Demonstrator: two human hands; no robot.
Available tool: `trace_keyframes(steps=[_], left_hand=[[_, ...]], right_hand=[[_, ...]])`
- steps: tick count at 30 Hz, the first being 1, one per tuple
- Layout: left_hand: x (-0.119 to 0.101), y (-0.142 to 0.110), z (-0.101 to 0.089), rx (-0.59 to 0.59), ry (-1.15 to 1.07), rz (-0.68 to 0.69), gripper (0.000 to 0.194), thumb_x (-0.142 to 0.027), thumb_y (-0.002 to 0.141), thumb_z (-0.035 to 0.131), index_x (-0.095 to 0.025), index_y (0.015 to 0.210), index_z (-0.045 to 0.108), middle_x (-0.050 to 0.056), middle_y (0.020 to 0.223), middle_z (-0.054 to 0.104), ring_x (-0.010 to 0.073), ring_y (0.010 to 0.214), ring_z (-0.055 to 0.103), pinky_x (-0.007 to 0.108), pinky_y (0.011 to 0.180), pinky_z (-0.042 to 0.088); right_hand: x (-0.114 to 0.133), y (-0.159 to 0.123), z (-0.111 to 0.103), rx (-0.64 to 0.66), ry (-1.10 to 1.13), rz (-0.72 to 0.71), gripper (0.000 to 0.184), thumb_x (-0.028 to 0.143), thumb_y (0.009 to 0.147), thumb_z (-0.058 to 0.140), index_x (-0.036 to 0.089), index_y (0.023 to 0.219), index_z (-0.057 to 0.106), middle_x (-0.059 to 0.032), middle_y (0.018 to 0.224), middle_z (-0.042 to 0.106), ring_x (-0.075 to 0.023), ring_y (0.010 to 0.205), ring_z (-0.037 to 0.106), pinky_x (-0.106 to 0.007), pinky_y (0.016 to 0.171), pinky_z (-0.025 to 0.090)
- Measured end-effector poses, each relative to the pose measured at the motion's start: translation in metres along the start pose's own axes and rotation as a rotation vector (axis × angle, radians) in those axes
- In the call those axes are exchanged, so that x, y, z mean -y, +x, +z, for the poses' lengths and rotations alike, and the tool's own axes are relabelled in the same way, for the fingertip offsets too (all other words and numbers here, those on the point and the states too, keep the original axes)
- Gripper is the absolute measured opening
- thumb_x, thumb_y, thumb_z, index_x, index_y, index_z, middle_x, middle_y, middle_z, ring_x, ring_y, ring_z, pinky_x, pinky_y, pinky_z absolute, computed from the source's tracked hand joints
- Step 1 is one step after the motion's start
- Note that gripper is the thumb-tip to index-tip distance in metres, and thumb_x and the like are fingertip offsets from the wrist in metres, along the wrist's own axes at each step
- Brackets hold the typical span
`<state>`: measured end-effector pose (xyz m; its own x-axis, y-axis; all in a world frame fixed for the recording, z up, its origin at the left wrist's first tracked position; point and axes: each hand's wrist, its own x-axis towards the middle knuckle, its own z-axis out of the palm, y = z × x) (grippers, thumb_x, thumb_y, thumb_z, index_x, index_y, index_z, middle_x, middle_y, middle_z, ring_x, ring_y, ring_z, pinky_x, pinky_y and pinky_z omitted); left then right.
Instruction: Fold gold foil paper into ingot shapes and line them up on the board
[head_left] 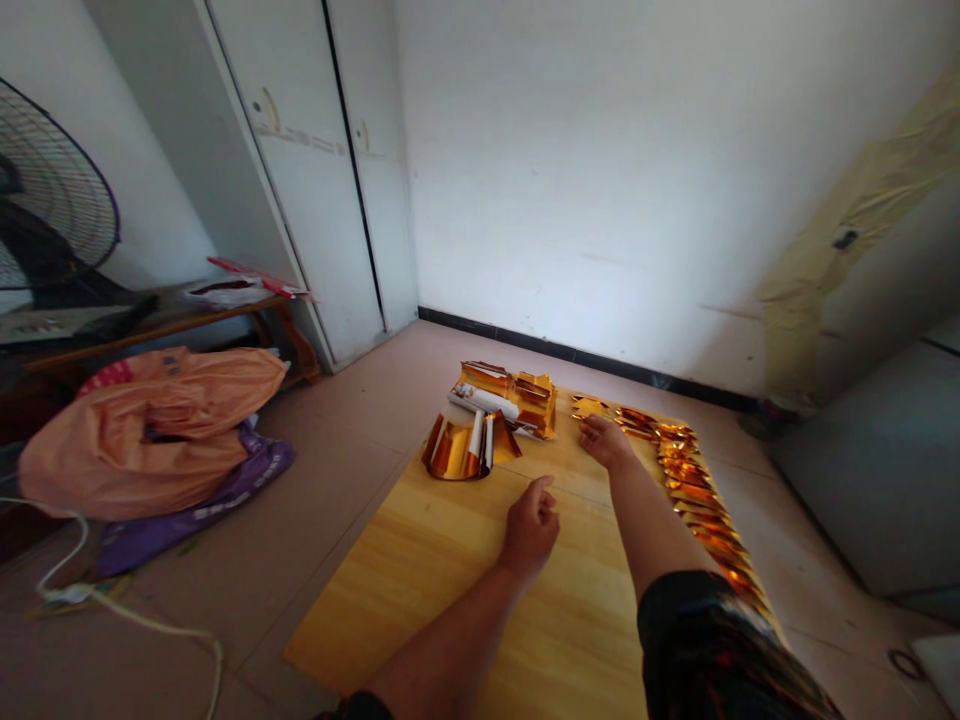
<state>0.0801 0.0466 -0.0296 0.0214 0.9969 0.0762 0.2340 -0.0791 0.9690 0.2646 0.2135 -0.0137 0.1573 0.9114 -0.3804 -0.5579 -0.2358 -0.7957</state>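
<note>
My left hand [531, 532] hovers over the middle of the wooden board [420, 560], fingers loosely curled, index finger and thumb apart, with nothing visible in it. My right hand [602, 442] reaches to the far edge, its fingers partly stretched beside a small folded gold foil piece [590, 404]; whether they touch it I cannot tell. More folded foil pieces [690, 480] lie in a row along the far and right edges. To the left of my hands stand a curved stack of gold foil sheets [454, 448] and another foil bundle [536, 400] with a white roll [486, 402].
A grey-white cabinet [300, 200] and a white wall [585, 180] stand behind. On the left are a fan [60, 190] on a low wooden bench [285, 335], an orange cloth bundle [157, 430], a purple bag [195, 500] and a pale cord [150, 625] on the floor.
</note>
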Motion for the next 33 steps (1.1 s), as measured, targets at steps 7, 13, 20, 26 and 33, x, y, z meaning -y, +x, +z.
trace_keyframes(steps=[7, 13, 20, 26, 33], left_hand=[[0.002, 0.0, 0.001, -0.002, -0.02, 0.004, 0.053, -0.002, 0.069, 0.049, -0.02, 0.118, 0.054, -0.003, 0.082, 0.057, 0.0077, 0.07, 0.053, 0.018, 0.068, 0.044], [-0.002, 0.0, -0.001, 0.0, -0.004, -0.012, 0.052, -0.002, 0.069, 0.049, -0.019, 0.117, 0.054, -0.003, 0.082, 0.058, 0.0081, 0.071, 0.054, 0.019, 0.07, 0.045], [-0.001, -0.001, 0.0, -0.011, -0.02, 0.002, 0.051, -0.001, 0.07, 0.047, -0.019, 0.117, 0.054, -0.003, 0.081, 0.057, 0.0082, 0.071, 0.054, 0.019, 0.071, 0.045], [-0.001, -0.001, 0.001, -0.011, -0.016, 0.004, 0.053, 0.0, 0.068, 0.047, -0.019, 0.117, 0.055, -0.003, 0.081, 0.058, 0.0083, 0.071, 0.055, 0.019, 0.07, 0.045], [0.001, 0.0, 0.001, -0.008, -0.016, -0.002, 0.053, 0.0, 0.068, 0.048, -0.02, 0.117, 0.055, -0.003, 0.081, 0.058, 0.0079, 0.071, 0.055, 0.018, 0.069, 0.045]], right_hand=[[0.01, -0.004, 0.0, -0.06, -0.046, 0.052, 0.009, 0.013, 0.072, 0.058, 0.02, 0.068, 0.054, 0.0041, 0.052, 0.058, -0.0108, 0.048, 0.056, -0.021, 0.046, 0.044], [0.013, 0.001, 0.01, -0.1, -0.064, 0.081, 0.011, 0.013, 0.072, 0.056, 0.02, 0.065, 0.052, 0.0046, 0.048, 0.055, -0.0098, 0.042, 0.052, -0.021, 0.044, 0.043], [0.013, 0.002, 0.011, -0.133, -0.067, 0.089, 0.01, 0.01, 0.074, 0.052, 0.02, 0.07, 0.053, 0.0044, 0.049, 0.055, -0.01, 0.044, 0.053, -0.02, 0.043, 0.044], [0.012, 0.003, 0.009, -0.153, -0.075, 0.095, 0.012, 0.008, 0.076, 0.05, 0.02, 0.071, 0.05, 0.0046, 0.051, 0.054, -0.0096, 0.044, 0.053, -0.019, 0.041, 0.042], [0.009, 0.009, 0.009, -0.145, -0.075, 0.103, 0.015, 0.007, 0.074, 0.054, 0.021, 0.079, 0.051, 0.005, 0.055, 0.056, -0.0098, 0.047, 0.056, -0.018, 0.042, 0.041]])
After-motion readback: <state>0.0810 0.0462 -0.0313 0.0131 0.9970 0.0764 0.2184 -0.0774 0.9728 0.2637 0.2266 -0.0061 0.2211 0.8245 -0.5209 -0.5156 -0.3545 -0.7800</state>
